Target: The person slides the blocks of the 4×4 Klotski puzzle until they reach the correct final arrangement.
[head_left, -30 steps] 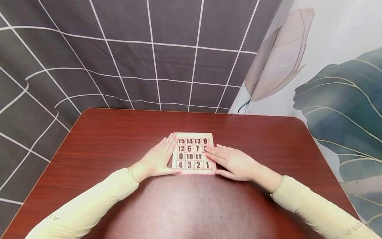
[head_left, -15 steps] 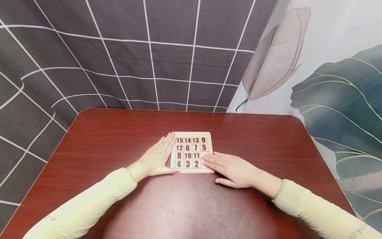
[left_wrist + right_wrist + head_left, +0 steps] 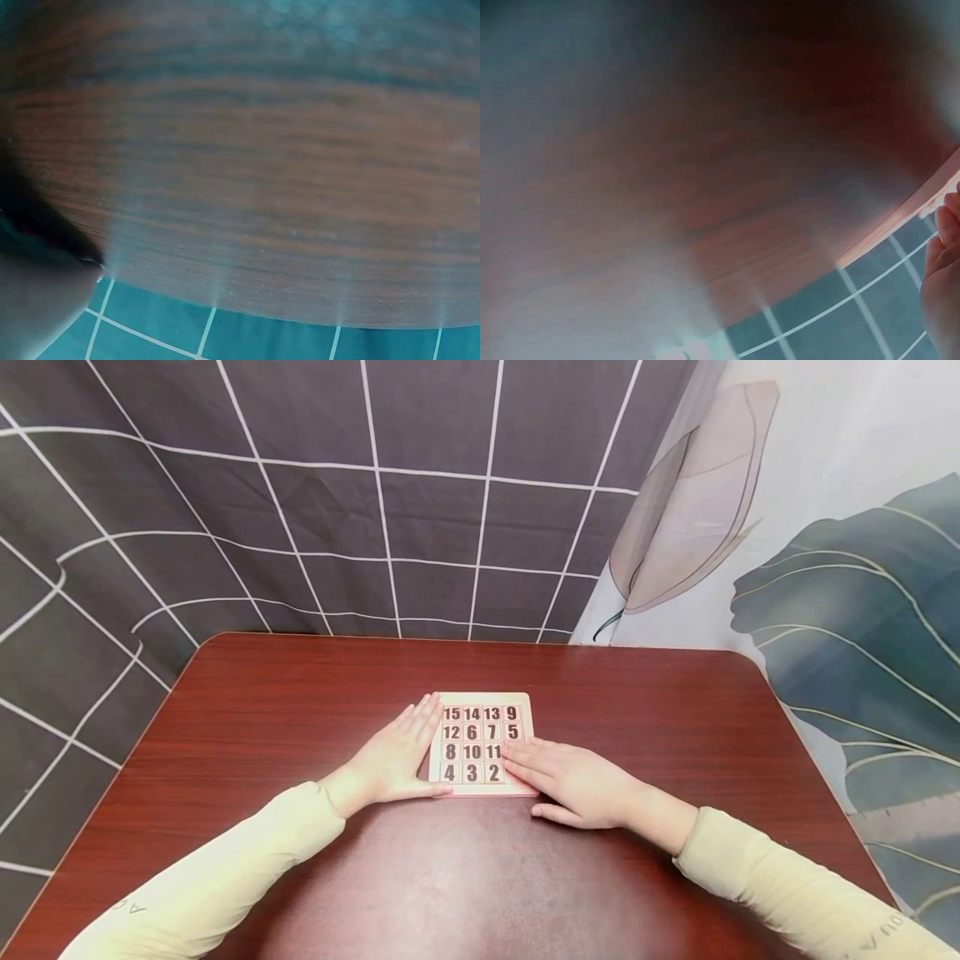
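A square number sliding puzzle (image 3: 472,732) in a pale frame lies flat on the table, its black-numbered tiles facing up. My left hand (image 3: 390,760) rests along its left side, fingers straight and thumb at the near edge. The straight fingers of my right hand (image 3: 588,783) touch the puzzle's lower right part, beside tiles 11 and 2. They cover the right ends of the two lower rows, so what lies there is hidden. In the right wrist view, part of the right hand (image 3: 945,277) and an edge of the puzzle (image 3: 900,217) show at the right.
The reddish-brown wooden table (image 3: 300,685) has rounded far corners. Behind it hangs a dark curtain with white grid lines (image 3: 435,518). A pale curtain with leaf prints (image 3: 862,602) hangs along the right side.
My right fingers have moved off the 5 tile down to the lower right corner, then slightly left toward tile 11. Tile 1, visible earlier, is now covered. The left hand stays on the puzzle.
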`<state>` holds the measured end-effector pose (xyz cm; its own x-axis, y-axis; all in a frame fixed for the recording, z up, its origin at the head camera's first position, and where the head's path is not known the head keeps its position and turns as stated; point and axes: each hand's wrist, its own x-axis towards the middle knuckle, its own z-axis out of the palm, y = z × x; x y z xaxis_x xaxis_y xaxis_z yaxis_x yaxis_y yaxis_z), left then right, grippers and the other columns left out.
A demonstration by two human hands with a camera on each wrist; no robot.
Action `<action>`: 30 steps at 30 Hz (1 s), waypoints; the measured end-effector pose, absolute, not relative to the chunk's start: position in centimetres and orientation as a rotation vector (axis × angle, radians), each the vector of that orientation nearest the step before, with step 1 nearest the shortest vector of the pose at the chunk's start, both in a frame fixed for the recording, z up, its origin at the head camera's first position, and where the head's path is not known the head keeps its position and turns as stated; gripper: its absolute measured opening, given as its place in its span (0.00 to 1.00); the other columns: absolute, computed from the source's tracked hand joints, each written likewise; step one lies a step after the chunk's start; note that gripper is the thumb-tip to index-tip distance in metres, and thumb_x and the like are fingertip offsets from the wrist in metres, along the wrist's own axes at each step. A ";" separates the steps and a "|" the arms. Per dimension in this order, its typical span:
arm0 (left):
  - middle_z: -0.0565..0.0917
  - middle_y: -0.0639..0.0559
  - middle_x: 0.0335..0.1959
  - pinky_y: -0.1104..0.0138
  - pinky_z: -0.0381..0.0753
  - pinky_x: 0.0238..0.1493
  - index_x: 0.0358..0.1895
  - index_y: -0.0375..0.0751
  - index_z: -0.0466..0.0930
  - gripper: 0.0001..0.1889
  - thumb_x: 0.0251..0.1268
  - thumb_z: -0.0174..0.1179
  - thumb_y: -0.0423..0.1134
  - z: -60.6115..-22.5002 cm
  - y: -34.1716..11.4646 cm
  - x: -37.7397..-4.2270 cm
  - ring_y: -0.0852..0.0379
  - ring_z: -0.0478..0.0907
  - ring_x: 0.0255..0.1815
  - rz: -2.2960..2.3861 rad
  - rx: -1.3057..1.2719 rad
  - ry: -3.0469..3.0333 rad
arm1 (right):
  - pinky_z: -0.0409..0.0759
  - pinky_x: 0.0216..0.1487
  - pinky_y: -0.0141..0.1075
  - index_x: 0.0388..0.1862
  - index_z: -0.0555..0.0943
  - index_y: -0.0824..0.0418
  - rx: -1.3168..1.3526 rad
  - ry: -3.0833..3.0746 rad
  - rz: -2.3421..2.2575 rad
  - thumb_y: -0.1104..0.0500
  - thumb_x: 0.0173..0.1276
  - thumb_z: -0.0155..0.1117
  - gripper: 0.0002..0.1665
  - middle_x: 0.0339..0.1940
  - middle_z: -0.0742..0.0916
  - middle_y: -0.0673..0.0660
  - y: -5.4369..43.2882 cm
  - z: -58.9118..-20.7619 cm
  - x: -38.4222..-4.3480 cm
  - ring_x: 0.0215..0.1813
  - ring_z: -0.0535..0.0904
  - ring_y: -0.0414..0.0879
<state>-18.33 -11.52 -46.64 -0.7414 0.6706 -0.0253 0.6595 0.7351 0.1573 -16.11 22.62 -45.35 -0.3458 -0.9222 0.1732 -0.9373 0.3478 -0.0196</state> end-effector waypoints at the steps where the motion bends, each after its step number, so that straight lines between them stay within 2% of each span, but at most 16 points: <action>1: 0.51 0.28 0.86 0.48 0.55 0.89 0.83 0.22 0.47 0.64 0.64 0.62 0.73 -46.6 -11.5 -18.3 0.35 0.49 0.89 0.210 1.092 2.852 | 0.72 0.81 0.48 0.80 0.71 0.64 1.730 -2.458 0.176 0.45 0.76 0.66 0.41 0.82 0.75 0.60 22.4 -45.4 -15.9 0.82 0.71 0.53; 9: 0.51 0.28 0.86 0.48 0.55 0.88 0.83 0.22 0.48 0.64 0.64 0.62 0.72 -46.6 -11.5 -18.2 0.35 0.49 0.89 0.218 1.091 2.854 | 0.73 0.81 0.48 0.80 0.70 0.65 1.794 -2.423 0.159 0.44 0.78 0.64 0.41 0.81 0.75 0.60 21.7 -45.4 -15.0 0.82 0.71 0.52; 21: 0.50 0.28 0.86 0.48 0.55 0.88 0.83 0.22 0.47 0.64 0.64 0.62 0.73 -46.3 -11.5 -18.3 0.36 0.49 0.89 0.181 1.095 2.850 | 0.75 0.78 0.50 0.78 0.73 0.64 1.720 -2.429 0.196 0.47 0.74 0.68 0.40 0.79 0.78 0.59 24.1 -45.2 -14.7 0.80 0.75 0.50; 30: 0.51 0.27 0.86 0.48 0.55 0.88 0.83 0.22 0.48 0.63 0.64 0.62 0.72 -46.5 -11.5 -18.2 0.35 0.49 0.89 0.204 1.103 2.855 | 0.71 0.82 0.47 0.81 0.69 0.64 1.805 -2.390 0.191 0.45 0.76 0.66 0.42 0.81 0.76 0.59 22.1 -45.5 -14.9 0.83 0.71 0.50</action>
